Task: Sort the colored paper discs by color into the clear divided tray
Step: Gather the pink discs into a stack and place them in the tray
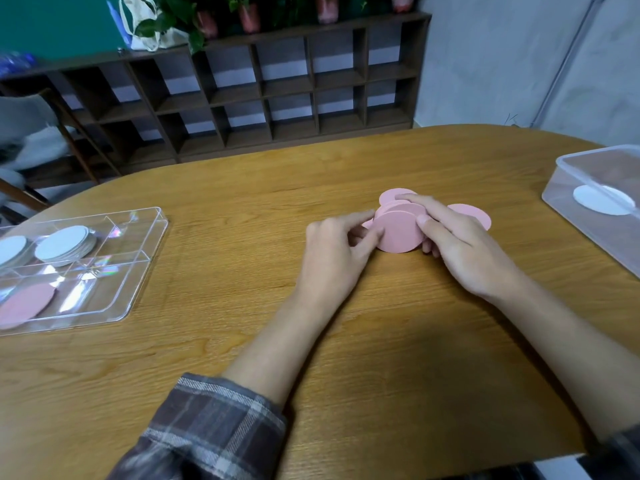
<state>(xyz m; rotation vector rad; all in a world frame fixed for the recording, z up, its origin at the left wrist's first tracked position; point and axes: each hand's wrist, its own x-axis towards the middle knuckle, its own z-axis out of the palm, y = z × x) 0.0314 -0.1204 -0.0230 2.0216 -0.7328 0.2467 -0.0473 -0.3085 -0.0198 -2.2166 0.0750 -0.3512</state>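
A stack of pink paper discs [398, 232] is held tilted just above the wooden table [346, 341] at its middle. My left hand [337, 251] pinches the stack's left edge with thumb and fingers. My right hand [457, 244] grips its right side, fingers curled over the top. More pink discs lie flat behind the stack, one [393, 195] at the back and one [476, 214] to the right. The clear divided tray [145, 258] sits at the left. White discs [64, 244] fill its far compartments and pink discs [26, 303] lie in a near one.
A clear plastic box [568, 181] with a white disc [601, 199] inside stands at the right edge of the table. Behind the table are a dark cubby shelf [242, 91] and a chair [41, 133] at the left.
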